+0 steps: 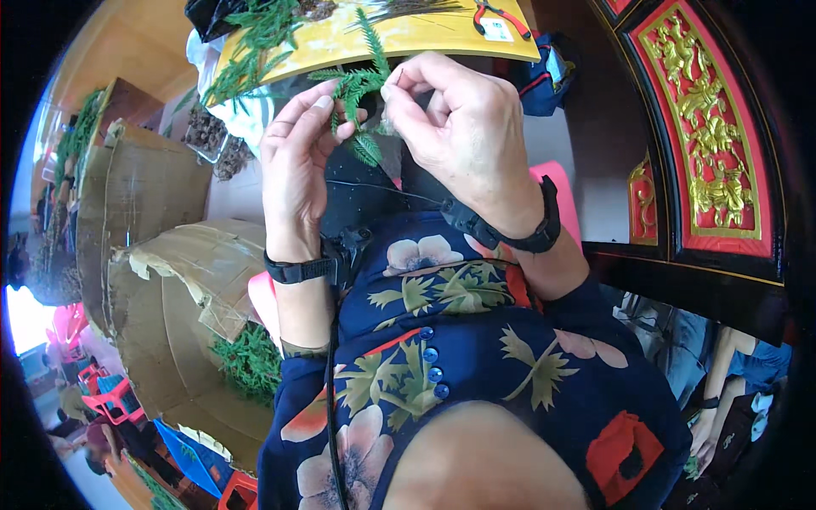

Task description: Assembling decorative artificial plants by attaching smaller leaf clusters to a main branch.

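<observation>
Between my hands, just off the table's near edge, is a green artificial fir sprig with several needled branches pointing up, left and down. My left hand pinches it from the left, thumb and fingers closed at its lower middle. Against the sprig's right side, my right hand has thumb and forefinger pressed together. What lies between those fingertips is too small to make out, perhaps a thin wire or stem. Both wrists wear black straps.
On the yellow table lie more green sprigs, dark thin wires and red-handled pliers. Pine cones fill a clear container at left. An open cardboard box holds greenery. Carved panels stand at right.
</observation>
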### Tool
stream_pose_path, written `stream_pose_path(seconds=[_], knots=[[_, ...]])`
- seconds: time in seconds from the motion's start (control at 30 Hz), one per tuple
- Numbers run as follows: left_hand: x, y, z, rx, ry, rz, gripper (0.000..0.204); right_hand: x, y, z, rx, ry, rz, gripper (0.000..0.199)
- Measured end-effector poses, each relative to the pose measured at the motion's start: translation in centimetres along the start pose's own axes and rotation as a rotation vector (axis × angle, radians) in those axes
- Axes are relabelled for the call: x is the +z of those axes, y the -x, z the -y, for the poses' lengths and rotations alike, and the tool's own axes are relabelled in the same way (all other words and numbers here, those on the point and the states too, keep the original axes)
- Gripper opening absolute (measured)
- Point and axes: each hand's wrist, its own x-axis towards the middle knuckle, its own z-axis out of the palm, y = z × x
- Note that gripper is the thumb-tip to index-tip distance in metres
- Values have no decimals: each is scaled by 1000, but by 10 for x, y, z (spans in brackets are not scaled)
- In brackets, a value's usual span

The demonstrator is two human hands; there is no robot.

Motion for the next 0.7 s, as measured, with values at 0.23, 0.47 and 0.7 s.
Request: stream_pose_path(seconds=[0.23, 0.47, 0.7], knots=[[-3, -3, 5, 23, -70, 33, 23, 6, -5, -1, -90, 315, 118, 7], [-5, -3, 9, 28, -63, 9, 21, 10, -3, -6, -53, 301, 115, 7], [-1, -1, 9, 45, -39, -2, 21, 4, -4, -1, -47, 276, 114, 8]])
